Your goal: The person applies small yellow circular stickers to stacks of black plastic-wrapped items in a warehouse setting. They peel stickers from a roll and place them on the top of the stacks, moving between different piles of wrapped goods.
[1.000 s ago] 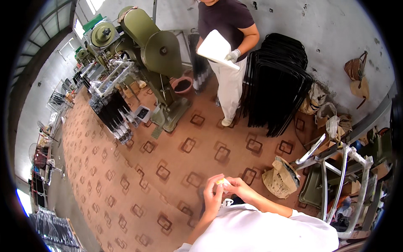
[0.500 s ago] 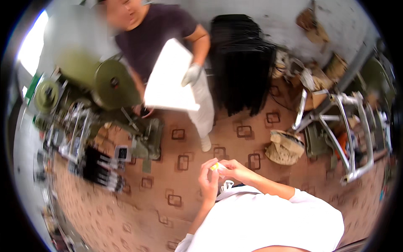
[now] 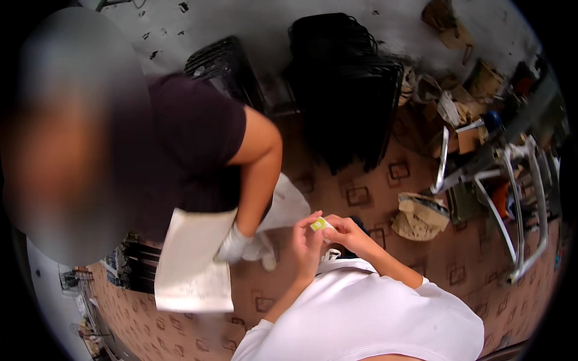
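Head view: both hands (image 3: 325,237) pinch a small yellow tag (image 3: 318,225), partly hidden.

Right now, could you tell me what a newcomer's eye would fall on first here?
Centre frame, the left hand and right hand pinch a small yellow-marked piece between them. Close on the left, another person's gloved hand holds a pale flat sheet; black stacked frames lean against the far wall.

yellow-green tag (image 3: 318,225), perhaps, brown square-patterned floor (image 3: 361,195)

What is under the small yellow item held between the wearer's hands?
Below the small yellow item shows brown patterned floor and the wearer's white shirt. The hands cover its lower part.
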Motion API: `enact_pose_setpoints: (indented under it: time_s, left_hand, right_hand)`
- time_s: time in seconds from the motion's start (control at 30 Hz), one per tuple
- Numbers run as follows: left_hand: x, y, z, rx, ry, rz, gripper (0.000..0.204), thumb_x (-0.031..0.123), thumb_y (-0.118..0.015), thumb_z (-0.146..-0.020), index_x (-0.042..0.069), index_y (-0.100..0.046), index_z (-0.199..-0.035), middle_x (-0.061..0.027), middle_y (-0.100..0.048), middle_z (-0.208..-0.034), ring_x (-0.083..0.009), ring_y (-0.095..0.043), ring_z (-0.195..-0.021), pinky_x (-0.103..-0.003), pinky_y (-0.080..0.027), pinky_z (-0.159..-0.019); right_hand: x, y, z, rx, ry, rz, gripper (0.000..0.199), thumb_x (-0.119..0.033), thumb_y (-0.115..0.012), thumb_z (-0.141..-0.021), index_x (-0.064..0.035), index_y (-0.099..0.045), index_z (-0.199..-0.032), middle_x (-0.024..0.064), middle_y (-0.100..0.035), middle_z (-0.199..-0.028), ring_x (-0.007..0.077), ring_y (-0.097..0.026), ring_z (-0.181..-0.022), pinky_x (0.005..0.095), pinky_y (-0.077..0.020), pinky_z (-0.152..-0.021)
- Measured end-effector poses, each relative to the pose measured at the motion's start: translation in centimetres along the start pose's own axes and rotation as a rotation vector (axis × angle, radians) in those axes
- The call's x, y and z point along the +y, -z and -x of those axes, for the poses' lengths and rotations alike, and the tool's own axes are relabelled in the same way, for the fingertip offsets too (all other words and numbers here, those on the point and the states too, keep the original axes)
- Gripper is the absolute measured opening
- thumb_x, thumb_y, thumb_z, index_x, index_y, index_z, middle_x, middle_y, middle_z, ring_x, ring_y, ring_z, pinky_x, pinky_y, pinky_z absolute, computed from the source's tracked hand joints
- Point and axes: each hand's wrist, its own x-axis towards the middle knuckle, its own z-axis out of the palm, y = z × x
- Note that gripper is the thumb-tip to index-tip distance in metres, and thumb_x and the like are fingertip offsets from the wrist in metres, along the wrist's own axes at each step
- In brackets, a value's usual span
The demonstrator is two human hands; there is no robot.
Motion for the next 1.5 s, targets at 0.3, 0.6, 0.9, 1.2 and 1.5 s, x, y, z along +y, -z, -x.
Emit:
enact_pose_setpoints:
  time_s: [0.3, 0.6, 0.9, 1.2, 1.5]
  left_hand:
    - [-0.8, -3.4, -14.7, 0.163, -0.035, 0.056, 0.021, 0.009, -0.053, -0.086, 0.004, -0.045, -0.104, -0.0170, -0.046, -0.122, -0.0135, -0.052, -0.094, -0.022, -0.047, -0.067]
    - [-1.8, -0.6, -24.6, 0.269, -0.015, 0.064, 0.018, 0.007, -0.052, -0.086, 0.005, -0.044, -0.102, -0.0168, -0.047, -0.122, -0.0135, -0.052, -0.094, -0.022, -0.047, -0.071]
    - [-2.7, 7.1, -37.9, 0.046, 0.020, 0.060, 0.015, 0.007, -0.054, -0.084, 0.003, -0.046, -0.097, -0.0143, -0.053, -0.114, -0.0141, -0.052, -0.094, -0.028, -0.040, -0.086]
    - [-1.6, 11.6, -47.7, -0.238, 0.140, 0.066, 0.014, 0.011, -0.055, -0.084, 0.002, -0.047, -0.091, -0.0136, -0.056, -0.108, -0.0137, -0.054, -0.091, -0.029, -0.042, -0.085]
    - [-2.5, 9.4, -49.1, -0.355, 0.122, 0.077, 0.011, 0.009, -0.056, -0.083, 0.004, -0.047, -0.082, -0.0109, -0.054, -0.108, -0.0123, -0.053, -0.092, -0.028, -0.041, -0.085]
  right_hand:
    - [-7.5, 9.2, -12.8, -0.161, -0.097, 0.035, 0.038, -0.031, -0.055, -0.087, 0.0015, -0.056, -0.107, 0.0049, -0.045, -0.099, 0.0123, -0.050, -0.083, 0.0266, -0.0448, -0.077]
    - [-9.1, 11.3, -23.5, -0.180, -0.178, 0.031, 0.028, -0.021, -0.053, -0.089, 0.0046, -0.057, -0.099, 0.0083, -0.046, -0.098, 0.0133, -0.052, -0.079, 0.0264, -0.0462, -0.073]
    - [-11.1, 10.4, -35.4, 0.039, -0.161, -0.047, 0.033, -0.027, -0.051, -0.090, 0.0030, -0.054, -0.103, 0.0060, -0.057, -0.090, 0.0131, -0.056, -0.083, 0.0265, -0.0472, -0.077]
    - [-12.4, 9.3, -41.5, 0.313, -0.143, -0.035, 0.031, -0.024, -0.050, -0.090, 0.0036, -0.055, -0.102, 0.0093, -0.059, -0.092, 0.0168, -0.061, -0.082, 0.0275, -0.0495, -0.075]
    - [-13.2, 10.5, -39.9, 0.460, -0.090, -0.006, 0.030, -0.024, -0.050, -0.090, 0.0028, -0.055, -0.102, 0.0078, -0.060, -0.090, 0.0158, -0.061, -0.079, 0.0262, -0.0490, -0.072]
